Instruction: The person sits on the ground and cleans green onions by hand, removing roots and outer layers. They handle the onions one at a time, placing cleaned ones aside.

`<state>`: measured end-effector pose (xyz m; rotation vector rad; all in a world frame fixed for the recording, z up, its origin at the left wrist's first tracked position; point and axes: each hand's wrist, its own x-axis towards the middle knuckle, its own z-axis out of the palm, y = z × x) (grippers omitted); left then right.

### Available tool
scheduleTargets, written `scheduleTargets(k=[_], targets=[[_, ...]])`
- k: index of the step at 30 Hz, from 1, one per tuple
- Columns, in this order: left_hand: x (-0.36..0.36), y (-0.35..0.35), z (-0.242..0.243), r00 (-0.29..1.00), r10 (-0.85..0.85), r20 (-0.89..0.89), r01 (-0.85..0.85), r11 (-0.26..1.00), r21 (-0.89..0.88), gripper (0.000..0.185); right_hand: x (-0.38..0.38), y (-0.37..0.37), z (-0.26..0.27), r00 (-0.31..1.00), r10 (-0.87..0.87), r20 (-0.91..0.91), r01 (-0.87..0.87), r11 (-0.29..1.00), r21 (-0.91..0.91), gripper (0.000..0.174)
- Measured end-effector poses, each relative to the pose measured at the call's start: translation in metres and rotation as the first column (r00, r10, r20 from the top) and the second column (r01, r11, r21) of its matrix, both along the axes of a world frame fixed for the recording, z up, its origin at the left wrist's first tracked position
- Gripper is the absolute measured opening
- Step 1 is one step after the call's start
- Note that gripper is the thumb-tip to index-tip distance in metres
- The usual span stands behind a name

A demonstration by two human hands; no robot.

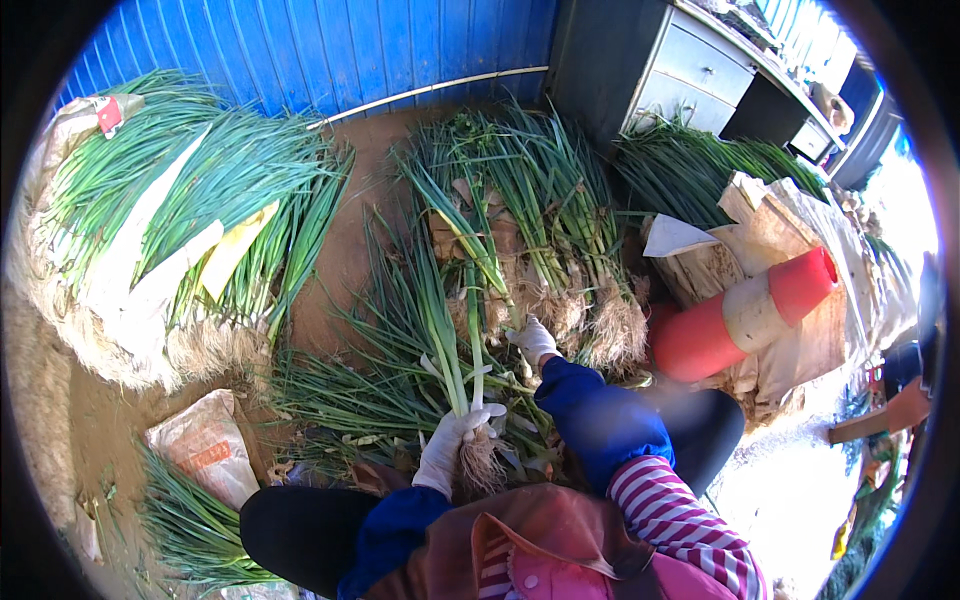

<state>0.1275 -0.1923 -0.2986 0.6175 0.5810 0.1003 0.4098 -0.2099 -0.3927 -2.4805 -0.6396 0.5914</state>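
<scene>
My left hand [450,446] wears a white glove and is closed around the white stems of a few green onions [455,367]. Their hairy roots [480,459] hang below the fist, and the leaves point away from me. Also in a white glove, my right hand [536,341] reaches ahead and pinches the lower end of a single yellowish onion stalk [487,266]. Beside it lie tied bundles of green onions [559,255], roots towards me. Loose leaves and onions [352,397] cover the ground under my left hand.
A large stack of green onions [187,195] stands at left, partly under white sheeting. A red and white traffic cone [742,315] lies tilted on sacking at right. Behind are a blue corrugated wall [337,52] and a desk [697,75]. A sack [206,450] lies near my left knee.
</scene>
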Motion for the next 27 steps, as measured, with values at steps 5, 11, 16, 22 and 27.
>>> scheduleTargets(k=[5,11,16,22,27], targets=[[0.001,-0.005,0.024,0.962,0.227,0.151,-0.205,0.968,-0.146,0.050,0.032,0.019,0.039,0.973,-0.087,-0.215,0.160,0.923,0.350,0.034],[0.005,-0.005,0.030,0.963,0.262,0.070,-0.252,0.960,-0.119,0.045,-0.044,-0.006,0.072,0.294,0.402,-0.867,0.501,0.707,0.498,0.039],[0.003,-0.010,0.034,0.960,0.279,0.015,-0.268,0.935,-0.234,0.041,-0.114,-0.004,0.045,0.105,0.235,-0.966,0.533,0.807,0.254,0.038],[-0.003,-0.013,0.024,0.963,0.248,0.105,-0.216,0.944,-0.248,0.043,-0.083,0.033,0.040,0.666,0.110,-0.738,0.221,0.916,0.336,0.044],[-0.006,-0.009,0.006,0.964,0.260,0.059,-0.246,0.952,-0.182,0.045,-0.066,0.043,0.029,0.928,0.298,0.222,-0.318,0.946,0.060,0.059]])
